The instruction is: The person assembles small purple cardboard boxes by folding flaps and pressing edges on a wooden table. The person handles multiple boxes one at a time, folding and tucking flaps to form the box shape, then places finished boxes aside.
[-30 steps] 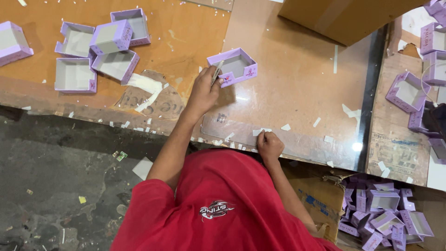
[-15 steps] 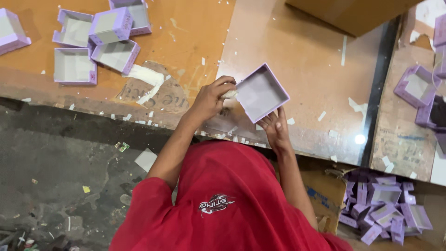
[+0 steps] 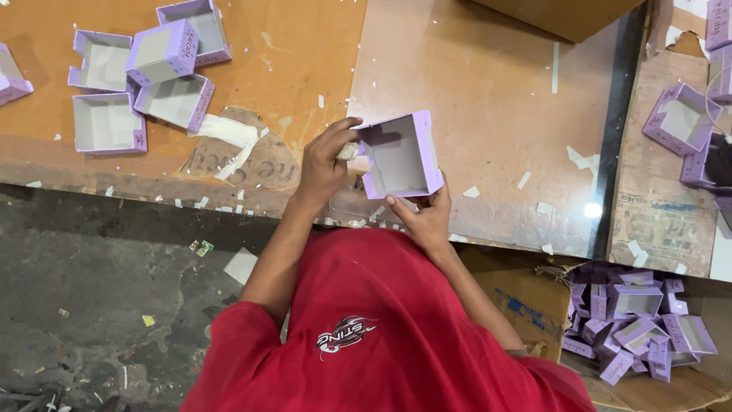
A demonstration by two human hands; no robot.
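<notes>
Half a second ago the purple box [image 3: 402, 156] sat flatter in both hands with its open side facing up; now it is tipped, its opening turned toward nine o'clock, and the left hand [image 3: 324, 164] has moved onto its near edge. A second ago the same box lay on the worktable [image 3: 496, 107] under the left hand alone, while the right hand [image 3: 427, 221] rested closed at the table edge.

The worktable is a worn brown board strewn with small white paper scraps, and a torn pale strip [image 3: 229, 137] lies on it at about nine o'clock from the hands. A cluster of open purple boxes [image 3: 145, 76] sits toward ten o'clock, and more purple boxes [image 3: 682, 118] lie toward two o'clock. Below the table at four o'clock a cardboard carton [image 3: 640, 328] holds a heap of the same boxes. The floor [image 3: 99, 305] at eight o'clock is dark, rough and littered with bits.

The box is held above the table edge, just in front of the red shirt [image 3: 381, 336]. The left hand's fingers curl and pinch its wall at nine o'clock, the thumb pressed against the box edge. The right hand supports it from six o'clock, the thumb up against the lower wall and the other fingers hidden beneath it.
</notes>
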